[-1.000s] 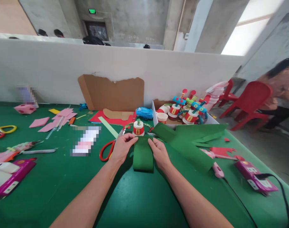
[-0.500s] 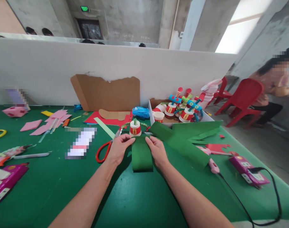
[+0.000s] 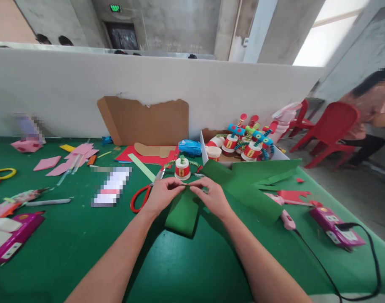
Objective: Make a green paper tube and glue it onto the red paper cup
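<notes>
A strip of green paper (image 3: 182, 212), bent over into a loop at its near end, hangs between my hands over the green table. My left hand (image 3: 165, 193) pinches its upper edge near the middle. Close beside it, my right hand (image 3: 209, 194) pinches the same edge, fingertips almost meeting the left ones. Just beyond stands a small red and white paper cup (image 3: 182, 168) with green folded-paper arms. Red-handled scissors (image 3: 141, 198) lie left of my left hand, partly hidden by it. More green paper (image 3: 252, 185) lies to the right.
An open box (image 3: 208, 158) at the back holds several cup figures. A purple box (image 3: 336, 227) with a black cable and a pink-handled tool (image 3: 287, 219) are at right. Pink paper pieces (image 3: 74, 159) lie left. Brown cardboard (image 3: 148, 122) leans on the white partition. A person sits beyond the table.
My hands have come closer together along the paper's upper edge. The green strip has tilted, its looped near end swinging to the left and nearer to me.
</notes>
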The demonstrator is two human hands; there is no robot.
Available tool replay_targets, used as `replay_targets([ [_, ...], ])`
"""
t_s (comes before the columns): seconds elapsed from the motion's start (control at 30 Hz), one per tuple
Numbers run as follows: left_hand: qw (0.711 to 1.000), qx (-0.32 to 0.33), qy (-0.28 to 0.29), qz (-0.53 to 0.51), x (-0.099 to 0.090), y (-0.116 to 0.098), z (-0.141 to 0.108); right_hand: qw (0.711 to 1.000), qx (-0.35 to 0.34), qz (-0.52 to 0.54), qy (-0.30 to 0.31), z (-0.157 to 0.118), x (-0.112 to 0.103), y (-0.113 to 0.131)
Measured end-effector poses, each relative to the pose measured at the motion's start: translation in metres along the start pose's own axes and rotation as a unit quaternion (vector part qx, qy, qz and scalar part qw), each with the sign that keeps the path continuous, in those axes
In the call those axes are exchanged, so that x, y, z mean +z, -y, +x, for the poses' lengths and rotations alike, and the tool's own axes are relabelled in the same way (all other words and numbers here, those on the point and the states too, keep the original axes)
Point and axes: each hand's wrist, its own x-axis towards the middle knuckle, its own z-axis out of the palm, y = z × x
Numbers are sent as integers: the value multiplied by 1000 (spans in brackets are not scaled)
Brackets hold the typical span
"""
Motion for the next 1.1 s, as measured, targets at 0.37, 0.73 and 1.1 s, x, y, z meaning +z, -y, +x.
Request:
replay_targets([
  [0.37, 991, 36, 104, 79, 6, 6, -3, 985, -56, -111, 123, -3, -7, -9],
  [0.73, 946, -105, 42, -302, -23, -1, 8, 994, 15, 5, -111, 4, -12, -5],
  [1.1, 973, 9, 5, -230, -2, 2, 1, 973, -9, -8, -229, 1, -8, -5],
])
